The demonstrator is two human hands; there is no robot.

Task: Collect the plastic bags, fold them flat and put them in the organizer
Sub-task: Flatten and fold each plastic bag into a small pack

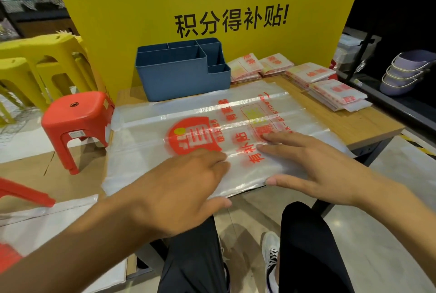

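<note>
Shop desk [368, 125], wooden, before yellow sign [212, 9].
Plastic bag [188, 125] spread flat, long axis left-right, overhanging near edge; left hand [186, 188], right hand [313, 167] flat-fingered, pressing it. Blue organizer [179, 75] far edge.

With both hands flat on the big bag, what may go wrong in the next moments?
1. The plastic bag hangs over the table's near edge, so it may slide off as the left hand and right hand press it.
2. The folded bags lie near the right edge; a sweep might push them off.
</note>
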